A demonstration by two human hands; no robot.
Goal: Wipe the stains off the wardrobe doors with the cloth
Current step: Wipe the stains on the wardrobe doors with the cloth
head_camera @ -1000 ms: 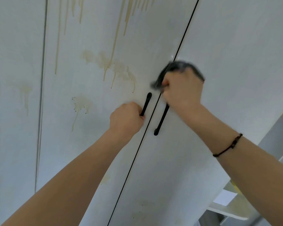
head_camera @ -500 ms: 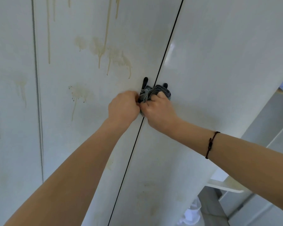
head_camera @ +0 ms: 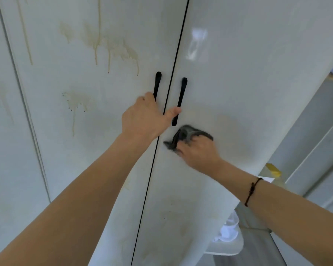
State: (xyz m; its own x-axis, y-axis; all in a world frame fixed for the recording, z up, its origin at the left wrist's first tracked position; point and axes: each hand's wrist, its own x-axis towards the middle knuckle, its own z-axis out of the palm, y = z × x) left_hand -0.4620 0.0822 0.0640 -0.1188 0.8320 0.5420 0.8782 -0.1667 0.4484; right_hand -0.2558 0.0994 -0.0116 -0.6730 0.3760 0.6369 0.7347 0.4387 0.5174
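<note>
Cloth [head_camera: 188,134] in right hand [head_camera: 198,152] beside door seam [head_camera: 147,189].

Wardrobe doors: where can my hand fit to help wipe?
Free: the glossy white right door above and right of the grey cloth. Crowded around the two black bar handles, where the left hand and cloth-holding right hand sit.

Dark cord bracelet [head_camera: 251,191] (right wrist [head_camera: 236,175])

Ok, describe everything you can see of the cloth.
The cloth is dark grey, soft-looking fabric, bunched into a crumpled wad and blurred. The right hand grips it and presses it against the right door, just below the bottom end of that door's black handle, close to the gap between the doors.
</note>
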